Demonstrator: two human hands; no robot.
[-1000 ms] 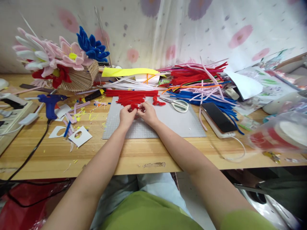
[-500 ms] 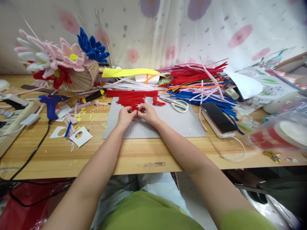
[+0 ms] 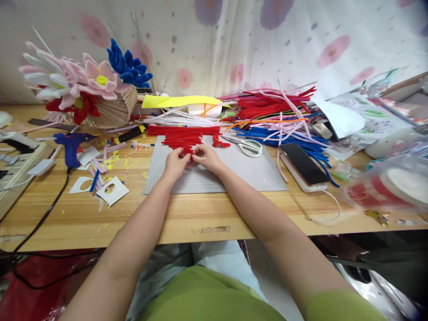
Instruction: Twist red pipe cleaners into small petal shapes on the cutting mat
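Observation:
Over the grey cutting mat (image 3: 247,171), my left hand (image 3: 175,163) and my right hand (image 3: 207,158) meet and pinch a small bent piece of red pipe cleaner (image 3: 187,151) between them. Both sets of fingers are closed on it, and they cover part of it. Just beyond my fingertips lies a row of cut red pipe cleaners (image 3: 180,139). To the right of that row sits a folded red pipe cleaner piece (image 3: 220,141). White-handled scissors (image 3: 251,148) rest on the mat, farther right.
A blue glue gun (image 3: 72,147) and white paper cards with holes (image 3: 113,191) lie at left among scraps. Fuzzy flowers (image 3: 100,76) stand behind them. Bundled pipe cleaners (image 3: 270,107) fill the back. A phone (image 3: 304,162) and a bagged cup (image 3: 377,187) are at right.
My hands stay in nearly the same place, still pinching the red pipe cleaner piece. Its visible part shifts slightly between my fingertips, and the right fingers move a little.

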